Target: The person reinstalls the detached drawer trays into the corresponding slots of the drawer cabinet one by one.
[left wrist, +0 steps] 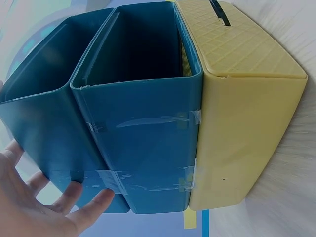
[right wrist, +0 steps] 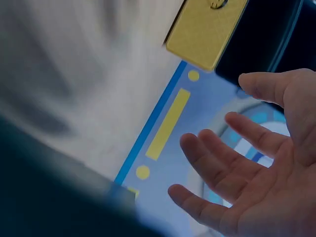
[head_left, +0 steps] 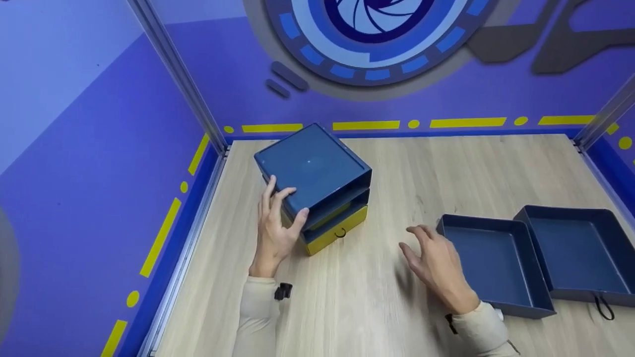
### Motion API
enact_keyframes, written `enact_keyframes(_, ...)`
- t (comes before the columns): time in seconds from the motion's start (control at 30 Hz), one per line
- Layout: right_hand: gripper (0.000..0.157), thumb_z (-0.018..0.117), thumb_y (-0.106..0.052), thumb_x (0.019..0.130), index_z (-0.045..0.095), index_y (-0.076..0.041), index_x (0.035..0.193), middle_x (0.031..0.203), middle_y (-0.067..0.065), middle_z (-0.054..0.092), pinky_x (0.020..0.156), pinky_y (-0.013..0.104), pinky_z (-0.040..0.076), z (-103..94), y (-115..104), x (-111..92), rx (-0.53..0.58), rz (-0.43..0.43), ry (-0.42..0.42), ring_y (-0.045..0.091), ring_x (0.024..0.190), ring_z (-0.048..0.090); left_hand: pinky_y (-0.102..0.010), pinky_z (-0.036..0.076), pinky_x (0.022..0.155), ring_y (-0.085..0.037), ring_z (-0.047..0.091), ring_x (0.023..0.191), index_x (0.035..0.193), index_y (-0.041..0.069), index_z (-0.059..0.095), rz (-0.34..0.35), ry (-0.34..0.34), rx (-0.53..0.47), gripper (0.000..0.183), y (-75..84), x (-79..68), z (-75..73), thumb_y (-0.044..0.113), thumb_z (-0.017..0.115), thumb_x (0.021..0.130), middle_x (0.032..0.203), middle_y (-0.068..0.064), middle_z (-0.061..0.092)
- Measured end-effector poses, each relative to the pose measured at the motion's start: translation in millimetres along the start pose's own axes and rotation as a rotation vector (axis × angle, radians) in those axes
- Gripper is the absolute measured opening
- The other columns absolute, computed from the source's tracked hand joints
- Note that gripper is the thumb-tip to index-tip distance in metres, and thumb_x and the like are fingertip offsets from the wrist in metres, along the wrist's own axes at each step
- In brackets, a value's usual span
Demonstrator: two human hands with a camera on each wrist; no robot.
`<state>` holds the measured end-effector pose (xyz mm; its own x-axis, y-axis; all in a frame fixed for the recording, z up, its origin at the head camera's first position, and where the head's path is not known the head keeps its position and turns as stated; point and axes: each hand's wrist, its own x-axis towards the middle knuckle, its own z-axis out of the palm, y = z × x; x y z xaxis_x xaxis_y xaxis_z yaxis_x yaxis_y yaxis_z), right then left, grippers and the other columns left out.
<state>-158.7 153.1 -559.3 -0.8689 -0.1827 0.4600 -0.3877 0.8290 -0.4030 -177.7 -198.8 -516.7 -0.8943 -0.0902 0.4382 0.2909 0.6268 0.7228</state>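
A stack of three box units stands at the left of the table, with a dark blue top (head_left: 312,163) and two open-fronted blue compartments (left wrist: 133,49). At the bottom, a yellow drawer front (head_left: 340,230) with a black loop handle closes the lowest unit. My left hand (head_left: 275,233) rests against the stack's left side and top edge, fingers spread, thumb at the front corner. Clear tape joins the blue units in the left wrist view. My right hand (head_left: 439,267) hovers beside a pulled-out blue drawer (head_left: 488,263), its fingers loosely bent and holding nothing.
A second blue drawer (head_left: 585,253) with a black loop handle lies at the right, against the first one. Purple printed panels (head_left: 218,74) wall the table (head_left: 397,163) at the back and sides, and a metal rail (head_left: 198,238) follows the left edge.
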Motion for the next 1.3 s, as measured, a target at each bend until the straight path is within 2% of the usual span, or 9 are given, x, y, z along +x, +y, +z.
enact_keyframes(0.37,0.037,0.086,-0.018,0.087,0.075,0.000,0.117,0.115,0.026,0.074,0.066,0.060,0.057,-34.1,21,-31,-0.039,0.116,0.045,0.044,0.081,0.073,-0.072,0.028,0.123,-0.037,0.024,0.163,0.143,0.026,0.060,0.006,0.000,0.001,0.048,-1.3,0.6,-1.4,0.044,0.069,0.099,0.178,-0.006,0.022)
enact_keyframes(0.47,0.036,0.083,-0.021,0.091,0.075,0.001,0.118,0.116,0.029,0.073,0.070,0.063,0.056,-46.5,23,-40,-0.039,0.206,0.000,0.049,0.084,0.073,-0.073,0.028,0.123,-0.037,0.024,0.163,0.143,0.026,0.060,0.010,0.006,-0.001,0.049,-0.6,0.4,-0.5,0.043,0.070,0.099,0.178,-0.007,0.022)
enact_keyframes(0.67,0.043,0.074,-0.032,0.099,0.071,0.000,0.128,0.121,0.032,0.071,0.081,0.066,0.054,-70.8,27,-55,-0.062,0.449,-0.165,0.052,0.100,0.070,-0.073,0.028,0.122,-0.038,0.024,0.163,0.144,0.026,0.059,0.019,-0.003,-0.004,0.049,0.3,1.5,0.9,0.042,0.069,0.099,0.178,-0.008,0.022)
enact_keyframes(0.8,0.050,0.070,-0.038,0.101,0.068,0.001,0.133,0.121,0.031,0.071,0.080,0.065,0.054,-77.5,29,-60,-0.053,0.540,-0.248,0.051,0.099,0.070,-0.074,0.028,0.121,-0.038,0.025,0.162,0.143,0.025,0.060,0.014,0.009,-0.009,0.049,-1.4,1.4,-0.4,0.041,0.069,0.098,0.178,-0.008,0.021)
enact_keyframes(0.97,0.055,0.068,-0.044,0.102,0.067,0.001,0.134,0.119,0.028,0.073,0.079,0.063,0.055,-80.9,31,-66,-0.047,0.617,-0.303,0.049,0.097,0.071,-0.073,0.027,0.122,-0.037,0.025,0.162,0.144,0.025,0.059,0.020,0.006,-0.008,0.048,-2.0,4.6,-0.9,0.042,0.068,0.099,0.178,-0.007,0.020)
enact_keyframes(1.07,0.052,0.069,-0.045,0.101,0.072,0.001,0.125,0.116,0.028,0.074,0.078,0.062,0.056,-82.2,32,-74,-0.046,0.643,-0.321,0.046,0.092,0.072,-0.073,0.027,0.123,-0.037,0.025,0.162,0.144,0.025,0.059,0.021,0.004,-0.004,0.048,-2.4,4.3,0.2,0.042,0.069,0.099,0.178,-0.007,0.021)
enact_keyframes(1.2,0.048,0.069,-0.047,0.101,0.077,0.000,0.110,0.109,0.026,0.075,0.074,0.057,0.057,-82.8,34,-83,-0.042,0.642,-0.340,0.034,0.080,0.071,-0.073,0.027,0.123,-0.037,0.025,0.162,0.143,0.025,0.059,0.014,0.016,-0.001,0.048,-2.9,1.9,1.5,0.041,0.069,0.098,0.178,-0.007,0.022)
enact_keyframes(1.27,0.050,0.069,-0.047,0.100,0.077,0.001,0.111,0.109,0.027,0.075,0.074,0.056,0.057,-81.9,35,-86,-0.042,0.634,-0.361,0.030,0.079,0.071,-0.073,0.027,0.122,-0.038,0.025,0.162,0.143,0.025,0.059,0.013,0.024,-0.002,0.049,-2.7,1.3,2.0,0.040,0.069,0.098,0.178,-0.008,0.022)
enact_keyframes(1.3,0.052,0.068,-0.048,0.101,0.076,0.002,0.114,0.111,0.028,0.074,0.075,0.058,0.057,-81.0,36,-88,-0.043,0.629,-0.379,0.034,0.082,0.072,-0.073,0.026,0.123,-0.038,0.025,0.162,0.143,0.024,0.059,0.014,0.029,-0.003,0.049,-2.7,1.4,2.4,0.040,0.069,0.098,0.178,-0.008,0.022)
